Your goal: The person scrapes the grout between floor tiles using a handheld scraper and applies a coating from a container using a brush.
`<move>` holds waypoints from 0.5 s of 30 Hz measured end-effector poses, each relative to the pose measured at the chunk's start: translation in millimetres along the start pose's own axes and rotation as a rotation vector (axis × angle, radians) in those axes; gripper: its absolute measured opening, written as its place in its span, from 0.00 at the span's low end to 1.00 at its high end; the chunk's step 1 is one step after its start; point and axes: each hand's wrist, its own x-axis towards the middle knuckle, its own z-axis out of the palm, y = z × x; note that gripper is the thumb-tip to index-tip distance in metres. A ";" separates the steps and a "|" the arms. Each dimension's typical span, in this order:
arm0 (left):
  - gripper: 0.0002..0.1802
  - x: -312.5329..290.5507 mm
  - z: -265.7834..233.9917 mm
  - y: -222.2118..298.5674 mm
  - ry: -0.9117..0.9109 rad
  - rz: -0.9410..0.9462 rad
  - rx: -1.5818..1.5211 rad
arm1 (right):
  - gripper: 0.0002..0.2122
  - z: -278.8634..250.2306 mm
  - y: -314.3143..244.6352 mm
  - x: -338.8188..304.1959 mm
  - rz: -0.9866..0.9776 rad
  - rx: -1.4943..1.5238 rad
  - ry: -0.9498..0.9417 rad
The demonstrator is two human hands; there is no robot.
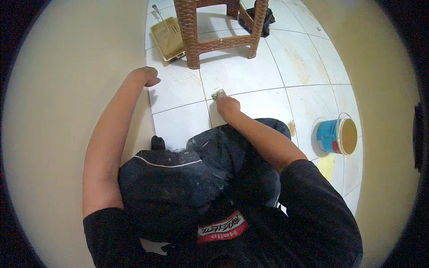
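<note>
brightly lit white tiles (263, 100), soft shadows, lines bowed toward rim, black corners

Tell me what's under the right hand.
A small flat item, pale with dark markings, shows just past the right hand, on the white tiled floor. The hand covers its near part, and whatever floor lies directly beneath cannot be seen.
</note>
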 end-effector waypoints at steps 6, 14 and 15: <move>0.25 -10.1 2.8 6.1 0.106 0.034 -0.016 | 0.13 -4.6 -5.0 6.5 -0.115 -0.118 -0.033; 0.24 5.4 13.3 -7.0 0.072 0.056 0.043 | 0.09 -15.8 -16.7 3.7 -0.104 -0.088 0.023; 0.24 7.5 16.8 -10.7 0.065 0.049 0.040 | 0.09 -15.5 -17.8 -2.7 -0.120 -0.079 0.037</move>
